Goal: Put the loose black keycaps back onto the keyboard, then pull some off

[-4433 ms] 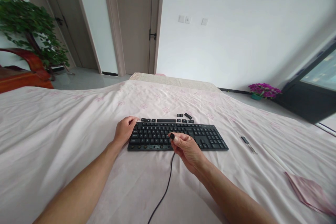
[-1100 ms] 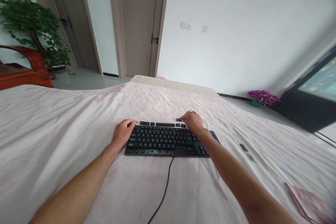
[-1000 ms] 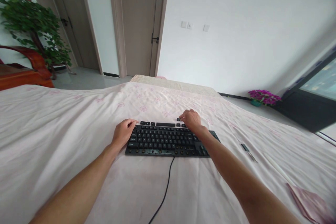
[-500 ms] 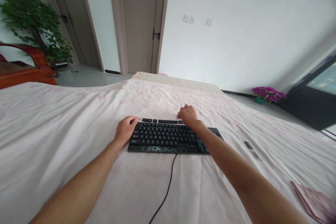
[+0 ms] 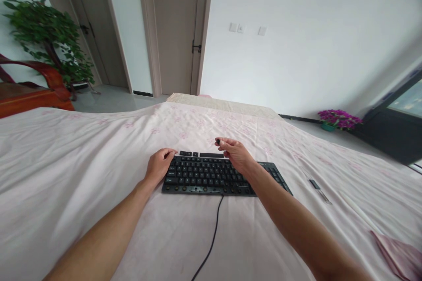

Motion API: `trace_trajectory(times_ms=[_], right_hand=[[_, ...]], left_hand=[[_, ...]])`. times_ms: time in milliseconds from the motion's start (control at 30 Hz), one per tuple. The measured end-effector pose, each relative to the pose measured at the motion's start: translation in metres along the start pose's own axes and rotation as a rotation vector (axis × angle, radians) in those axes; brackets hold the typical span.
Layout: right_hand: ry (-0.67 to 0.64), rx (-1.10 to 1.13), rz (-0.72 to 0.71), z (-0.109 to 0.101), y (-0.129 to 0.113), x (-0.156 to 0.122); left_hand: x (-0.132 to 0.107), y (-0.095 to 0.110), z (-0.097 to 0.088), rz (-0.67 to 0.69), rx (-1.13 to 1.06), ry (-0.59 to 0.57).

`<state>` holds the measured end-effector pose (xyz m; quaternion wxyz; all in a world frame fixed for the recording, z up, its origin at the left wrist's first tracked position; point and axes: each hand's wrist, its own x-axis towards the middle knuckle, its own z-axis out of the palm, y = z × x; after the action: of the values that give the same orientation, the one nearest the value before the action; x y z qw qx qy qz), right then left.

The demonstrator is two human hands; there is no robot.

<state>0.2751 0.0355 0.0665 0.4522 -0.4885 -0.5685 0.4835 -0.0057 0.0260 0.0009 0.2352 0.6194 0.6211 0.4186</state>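
Note:
A black keyboard [image 5: 201, 175] lies on the pink-patterned cloth; the row along its near edge has bare key seats without caps. My left hand [image 5: 159, 166] is at its far left corner, fingers curled and pressed together against it. Between the thumb and fingers of my right hand [image 5: 238, 153] is a small black keycap [image 5: 218, 141], held above the cloth past the far edge. Several loose keycaps [image 5: 189, 154] lie in a line behind the keyboard, along with a long space bar [image 5: 211, 155]. My right hand and forearm hide part of the keyboard's right side.
A black cable [image 5: 214, 232] runs from the keyboard's near edge toward me. To the right lie a keycap puller with a dark handle and wire prongs [image 5: 315, 185], a thin whitish stick [image 5: 359, 210] and a folded pink cloth [image 5: 397, 252]. A wooden armchair [image 5: 39, 88] stands far left.
My right hand has turned and shifted slightly left, so the keycap between its fingers now shows clearly. My left hand stays at the keyboard's corner. The view has shifted slightly.

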Motion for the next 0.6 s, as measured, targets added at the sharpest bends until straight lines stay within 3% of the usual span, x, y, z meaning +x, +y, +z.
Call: trace_trajectory(times_ms=[100, 200, 600], right_hand=[[-0.047, 0.451, 0.147, 0.011, -0.006, -0.025], [-0.077, 0.639, 0.229, 0.020, -0.011, -0.044], [-0.025, 0.801, 0.304, 0.047, -0.021, -0.083]], left_hand=[[-0.001, 0.001, 0.000, -0.001, 0.008, 0.001], [-0.001, 0.002, 0.000, 0.005, 0.025, -0.001], [0.001, -0.006, 0.001, 0.038, 0.045, -0.014]])
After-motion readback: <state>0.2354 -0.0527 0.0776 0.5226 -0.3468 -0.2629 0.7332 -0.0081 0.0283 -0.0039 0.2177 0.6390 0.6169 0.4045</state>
